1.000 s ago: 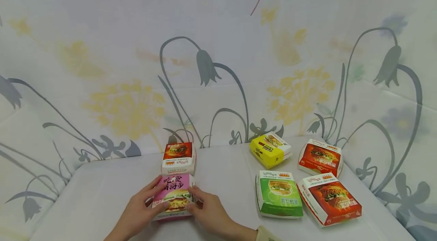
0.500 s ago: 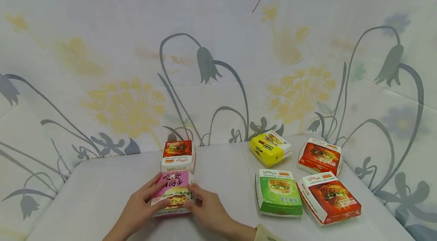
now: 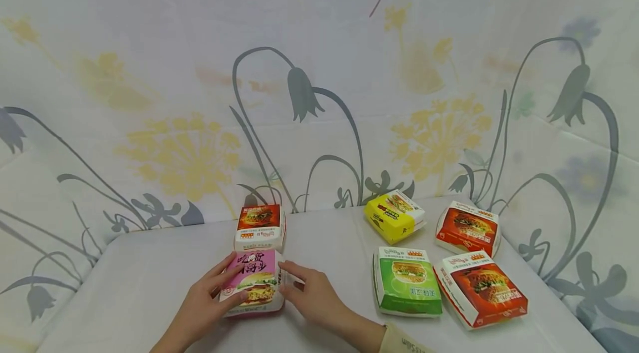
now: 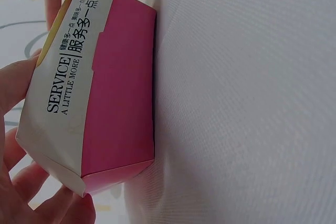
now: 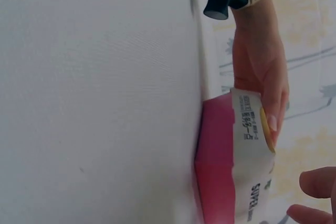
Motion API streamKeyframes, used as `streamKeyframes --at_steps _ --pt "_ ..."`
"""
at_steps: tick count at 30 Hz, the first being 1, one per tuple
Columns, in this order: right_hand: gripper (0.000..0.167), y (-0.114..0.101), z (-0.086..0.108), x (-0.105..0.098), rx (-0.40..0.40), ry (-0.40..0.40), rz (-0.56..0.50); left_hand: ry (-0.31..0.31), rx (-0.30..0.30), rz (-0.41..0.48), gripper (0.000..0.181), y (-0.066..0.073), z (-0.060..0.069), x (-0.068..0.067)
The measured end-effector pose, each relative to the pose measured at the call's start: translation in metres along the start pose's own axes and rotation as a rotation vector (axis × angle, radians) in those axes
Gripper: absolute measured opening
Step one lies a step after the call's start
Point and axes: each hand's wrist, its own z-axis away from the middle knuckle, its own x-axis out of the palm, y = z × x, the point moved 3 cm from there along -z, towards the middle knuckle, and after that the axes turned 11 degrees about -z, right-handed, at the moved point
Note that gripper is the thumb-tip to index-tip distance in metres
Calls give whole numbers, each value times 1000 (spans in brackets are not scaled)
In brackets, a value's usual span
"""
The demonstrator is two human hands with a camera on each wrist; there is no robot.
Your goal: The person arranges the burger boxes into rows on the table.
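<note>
A pink-and-white burger box [image 3: 255, 283] with a burger picture on its lid sits at the near left of the white table. My left hand [image 3: 202, 297] grips its left side, thumb over the lid's near edge and fingers farther back. The left wrist view shows the box's white flap [image 4: 65, 77] printed "SERVICE A LITTLE MORE", with my left thumb [image 4: 16, 82] beside it. Just off the box's right side, my right hand [image 3: 317, 297] has its fingers loosely extended. In the right wrist view, right fingertips [image 5: 317, 184] stand apart from the box.
Directly behind the pink box stands a red-and-white burger box [image 3: 259, 225]. On the right are a yellow box [image 3: 394, 217], a green box [image 3: 409, 281] and two red boxes, one behind [image 3: 469, 225] and one nearer [image 3: 481, 289]. A flowered cloth [image 3: 319, 92] hangs behind.
My right hand has let go of the pink box and drawn slightly right. The box has turned a little and shifted slightly, now squarer to the box behind. The left hand keeps its hold.
</note>
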Motion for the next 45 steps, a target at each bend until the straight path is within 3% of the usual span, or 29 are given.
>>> streamKeyframes --at_steps 7,14,19,27,35,45 --pt "43 -16 -2 -23 3 39 -39 -14 -21 23 68 -2 -1 2" --pt "42 -34 -7 -49 -42 55 5 -8 -13 50 66 -1 2 2" --pt "42 -47 -10 -71 -28 60 45 -21 -28 57 67 0 2 4" --pt "45 -64 -18 -110 -21 147 67 -35 -39 30 68 2 0 3" --pt "48 -61 -32 -158 -26 200 23 -19 -6 17 66 3 0 2" --pt "45 -41 -46 -219 56 208 21 -30 -5 35 66 3 2 3"
